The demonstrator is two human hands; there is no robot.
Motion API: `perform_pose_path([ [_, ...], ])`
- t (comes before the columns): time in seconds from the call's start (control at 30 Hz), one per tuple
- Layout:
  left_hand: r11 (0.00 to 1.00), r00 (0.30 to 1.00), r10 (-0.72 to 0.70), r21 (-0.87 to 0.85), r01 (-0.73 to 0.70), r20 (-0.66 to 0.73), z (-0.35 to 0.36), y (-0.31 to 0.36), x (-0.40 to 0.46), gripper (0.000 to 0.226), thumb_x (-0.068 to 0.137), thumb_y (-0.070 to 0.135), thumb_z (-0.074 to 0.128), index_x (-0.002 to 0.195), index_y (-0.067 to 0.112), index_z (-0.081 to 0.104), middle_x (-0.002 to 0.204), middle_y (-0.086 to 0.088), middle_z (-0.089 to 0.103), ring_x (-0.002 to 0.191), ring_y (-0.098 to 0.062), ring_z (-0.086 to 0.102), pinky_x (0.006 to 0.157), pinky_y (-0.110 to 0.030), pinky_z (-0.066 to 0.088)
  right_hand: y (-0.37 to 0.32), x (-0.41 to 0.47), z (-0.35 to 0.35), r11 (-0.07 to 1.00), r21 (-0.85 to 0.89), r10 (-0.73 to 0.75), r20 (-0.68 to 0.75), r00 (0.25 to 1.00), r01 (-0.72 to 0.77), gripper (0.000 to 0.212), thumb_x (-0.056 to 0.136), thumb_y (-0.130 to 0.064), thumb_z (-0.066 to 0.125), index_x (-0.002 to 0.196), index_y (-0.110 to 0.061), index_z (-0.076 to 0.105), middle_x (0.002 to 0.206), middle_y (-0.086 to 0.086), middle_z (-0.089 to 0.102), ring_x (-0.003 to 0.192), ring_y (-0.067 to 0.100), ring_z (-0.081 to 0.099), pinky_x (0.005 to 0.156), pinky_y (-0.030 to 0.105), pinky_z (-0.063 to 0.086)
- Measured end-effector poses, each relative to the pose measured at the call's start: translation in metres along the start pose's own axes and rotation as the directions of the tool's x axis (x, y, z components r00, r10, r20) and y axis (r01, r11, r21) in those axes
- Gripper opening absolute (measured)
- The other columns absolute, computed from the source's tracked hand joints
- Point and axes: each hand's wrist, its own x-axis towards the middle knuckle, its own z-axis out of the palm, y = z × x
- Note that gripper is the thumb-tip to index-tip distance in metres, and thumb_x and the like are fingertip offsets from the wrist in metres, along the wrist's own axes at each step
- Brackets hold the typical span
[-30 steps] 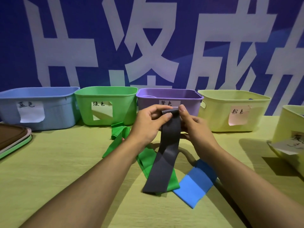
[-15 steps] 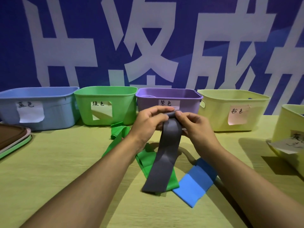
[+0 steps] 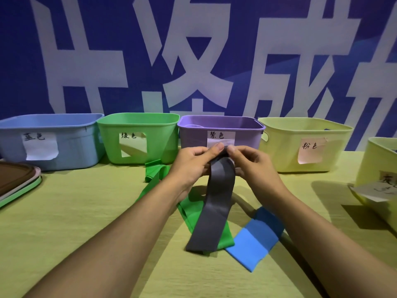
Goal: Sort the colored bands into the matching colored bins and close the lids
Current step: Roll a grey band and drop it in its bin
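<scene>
While both hands pinch grey band [image 3: 217, 203], green band [image 3: 194, 214] & blue band [image 3: 255, 239] underneath

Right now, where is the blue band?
The blue band lies flat on the table, low and right of centre in the head view, beside the green band and under the person's right forearm.

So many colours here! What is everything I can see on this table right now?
blue bin: 1, far left of the row
green bin: 1, beside the blue one
purple bin: 1, centre
yellow bins: 2, right, one at the edge
lids: stacked, brown on top, far left
grey band: 1, held up
green band: 1, on the table
blue band: 1, on the table
left hand, right hand: pinching the grey band's top
</scene>
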Motion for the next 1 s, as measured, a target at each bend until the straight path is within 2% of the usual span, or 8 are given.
perform_pose_path([
  [0.1, 1.0, 1.0, -0.001, -0.029, 0.001, 0.0, -0.0002, -0.0017, 0.0009, 0.014, 0.093, 0.023, 0.071, 0.092, 0.009, 0.076, 0.088, -0.008, 0.077, 0.077, -0.013, 0.072, 0.067, -0.019, 0.056, -0.002, -0.0015, -0.0014, 0.99, -0.018, 0.14, 0.007, 0.99, -0.14, 0.046, 0.099, -0.052, 0.053, 0.107, -0.012, 0.075, 0.097, 0.009, 0.078, 0.095, 0.024, 0.075, 0.072, 0.027, 0.06],
  [0.2, 0.999, 1.0, 0.011, -0.035, -0.011, 0.0, -0.0008, -0.0035, 0.002, 0.011, 0.09, 0.014, 0.075, 0.097, 0.007, 0.075, 0.102, -0.018, 0.077, 0.093, -0.023, 0.074, 0.089, -0.033, 0.06, -0.0011, -0.0005, -0.0038, 0.972, -0.045, 0.229, -0.003, 0.973, -0.229, 0.077, 0.091, -0.067, 0.052, 0.107, 0.005, 0.07, 0.099, 0.021, 0.075, 0.087, 0.033, 0.073, 0.068, 0.028, 0.059],
  [0.27, 1.0, 1.0, 0.017, -0.024, -0.017, -0.001, -0.0009, -0.0052, 0.0028, 0.011, 0.088, 0.009, 0.076, 0.099, 0.006, 0.074, 0.102, -0.017, 0.077, 0.095, -0.024, 0.073, 0.093, -0.035, 0.059, -0.0008, -0.0002, -0.0039, 0.972, -0.04, 0.232, -0.015, 0.973, -0.233, 0.085, 0.086, -0.072, 0.054, 0.107, 0.01, 0.067, 0.1, 0.027, 0.071, 0.08, 0.029, 0.068, 0.068, 0.03, 0.058],
  [0.43, 0.998, 0.998, 0.061, 0.017, -0.061, 0.007, 0.0008, -0.0075, 0.0029, 0.018, 0.084, -0.001, 0.078, 0.096, 0.011, 0.072, 0.097, -0.011, 0.075, 0.096, -0.022, 0.071, 0.094, -0.035, 0.058, -0.0002, 0.0008, -0.0034, 0.976, -0.07, 0.2, -0.066, 0.978, -0.204, 0.053, 0.093, -0.06, 0.06, 0.097, -0.01, 0.078, 0.09, 0.015, 0.076, 0.083, 0.027, 0.074, 0.068, 0.031, 0.062],
  [0.57, 0.997, 0.997, 0.076, 0.003, -0.076, 0.029, 0.0001, -0.0065, 0.0019, 0.024, 0.081, -0.005, 0.079, 0.095, 0.012, 0.071, 0.102, -0.013, 0.075, 0.101, -0.025, 0.071, 0.097, -0.039, 0.058, 0.0006, 0.0004, -0.0028, 0.988, -0.035, 0.152, -0.045, 0.987, -0.153, 0.037, 0.096, -0.046, 0.063, 0.099, -0.013, 0.078, 0.091, 0.009, 0.078, 0.092, 0.028, 0.074, 0.075, 0.038, 0.063],
  [0.7, 0.996, 0.997, 0.028, -0.082, -0.023, 0.066, -0.0003, -0.0013, -0.0001, 0.025, 0.084, -0.007, 0.075, 0.101, 0.009, 0.069, 0.101, -0.012, 0.073, 0.084, -0.015, 0.073, 0.071, -0.022, 0.06, 0.0039, 0.0029, -0.0011, 0.995, -0.012, 0.101, -0.069, 0.992, -0.102, 0.03, 0.095, -0.038, 0.067, 0.092, -0.01, 0.078, 0.092, 0.013, 0.078, 0.089, 0.029, 0.074, 0.082, 0.045, 0.061],
  [0.87, 0.994, 0.983, -0.103, -0.011, 0.105, 0.153, -0.0027, -0.0015, -0.0021, 0.033, 0.088, 0.017, 0.078, 0.119, 0.012, 0.071, 0.116, -0.012, 0.076, 0.098, -0.018, 0.071, 0.082, -0.034, 0.055, 0.0026, 0.0045, -0.005, 0.998, 0.035, 0.045, -0.066, 0.997, -0.042, 0.024, 0.095, -0.029, 0.066, 0.099, -0.008, 0.076, 0.095, 0.014, 0.077, 0.087, 0.021, 0.072, 0.079, 0.036, 0.061],
  [1.0, 0.984, 0.969, -0.175, 0.021, 0.174, 0.176, -0.0006, -0.0047, -0.004, 0.025, 0.09, 0.022, 0.076, 0.112, 0.008, 0.074, 0.103, -0.012, 0.078, 0.078, -0.014, 0.071, 0.062, -0.024, 0.054, 0.0053, 0.008, -0.0066, 0.999, 0.041, 0.014, -0.101, 0.995, -0.01, 0.016, 0.096, -0.023, 0.067, 0.101, -0.011, 0.075, 0.096, 0.008, 0.078, 0.087, 0.017, 0.071, 0.076, 0.033, 0.06],
])
